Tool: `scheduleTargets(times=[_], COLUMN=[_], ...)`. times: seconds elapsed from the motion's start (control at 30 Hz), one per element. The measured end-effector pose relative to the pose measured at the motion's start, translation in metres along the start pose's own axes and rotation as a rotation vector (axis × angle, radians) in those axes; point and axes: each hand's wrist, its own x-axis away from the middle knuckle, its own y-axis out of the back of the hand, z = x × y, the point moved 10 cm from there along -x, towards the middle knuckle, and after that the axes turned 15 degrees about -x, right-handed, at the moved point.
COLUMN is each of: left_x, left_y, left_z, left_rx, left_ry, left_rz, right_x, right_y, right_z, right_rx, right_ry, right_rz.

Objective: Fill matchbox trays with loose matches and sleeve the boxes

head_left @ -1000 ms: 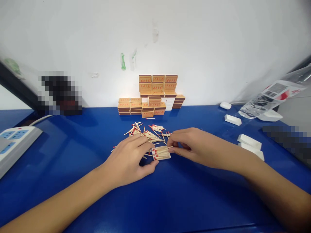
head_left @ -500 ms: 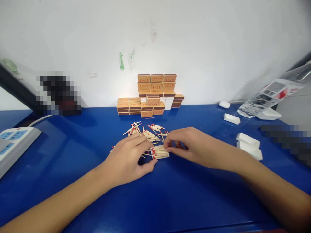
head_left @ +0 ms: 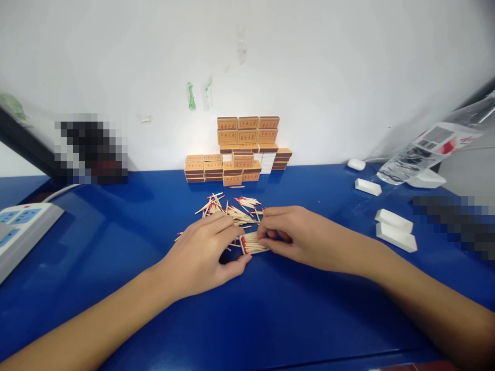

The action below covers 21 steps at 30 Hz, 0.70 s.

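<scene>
A small white matchbox tray [head_left: 253,243] filled with red-tipped matches lies on the blue table [head_left: 247,309]. My left hand [head_left: 204,252] curls round the tray's left end, thumb and fingers closed on it. My right hand [head_left: 294,234] presses its bunched fingers on the matches at the tray's right end. Just behind the hands lies a loose pile of matches [head_left: 232,208].
Stacked orange matchboxes [head_left: 240,149] stand against the white wall. Empty white trays [head_left: 394,229] and another tray [head_left: 367,186] lie at the right, near a clear plastic bag [head_left: 429,152]. A power strip [head_left: 19,226] sits at the left edge.
My right hand has slid left and lowered onto the tray, pushing the protruding matches in. My left hand has stayed on the tray.
</scene>
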Motion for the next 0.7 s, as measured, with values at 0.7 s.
scheduleTargets(times=[0.7], left_x=[0.001], left_y=[0.001], left_z=[-0.006], left_rx=[0.035], left_ry=[-0.033], left_rz=[-0.001], right_x=[0.002], right_y=[0.012], right_z=[-0.039], right_rx=[0.151], right_ry=[-0.348], right_rz=[-0.148])
